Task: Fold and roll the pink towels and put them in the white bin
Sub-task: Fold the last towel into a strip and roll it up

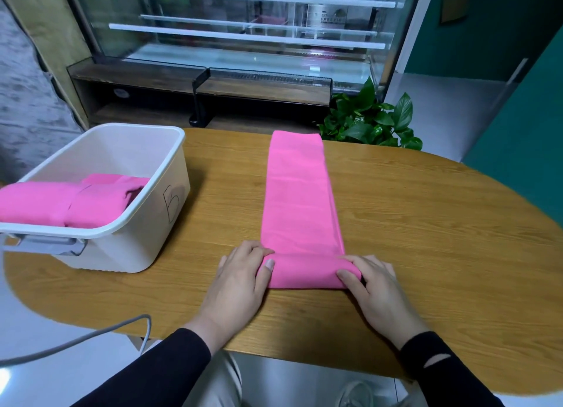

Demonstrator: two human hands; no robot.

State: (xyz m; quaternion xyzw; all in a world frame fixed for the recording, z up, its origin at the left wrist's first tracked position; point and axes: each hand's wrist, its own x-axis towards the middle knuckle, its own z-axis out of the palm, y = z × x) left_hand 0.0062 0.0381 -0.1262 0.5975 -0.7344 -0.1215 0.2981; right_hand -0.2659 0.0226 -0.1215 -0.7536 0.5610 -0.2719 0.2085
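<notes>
L to R: white rectangular plastic bin [158, 211] w/ grey latch handle sits on far-left of the oval wood-grain table [426, 224], a handwritten mark on its side; inside it I see pink towels already stowed [76, 202], bunched against the near wall, can't tell how many. Grey cable [91, 336] hangs below the table edge, lower left. Next, my left hand [240, 278]: fingers curled over the left end of the roll, thumb laid flat on top of it, so it's pinching the cloth. Centre: the long folded pink cloth towel [298, 193] lies as a narrow strip running away from me twd the far table edge, near end turned over into a short fat roll [307, 272], only just started imo. My right hand [374, 284] mirrors on the right end, fingers bent over the roll, thumb against its near face, gripping it. Behind, glass display case & a green leafy plant [371, 120] at the far-right table edge, well apart from the work. Handling: towel looks soft, light, floppy, no stiffness, so the roll will slacken or skew if one end leads. Best hold = both ends of the roll, even pressure, keeping strip edges lined up. Once rolled, I'd take it around the middle w/ ends pinned so it doesn't unwind on the way to the bin.
</notes>
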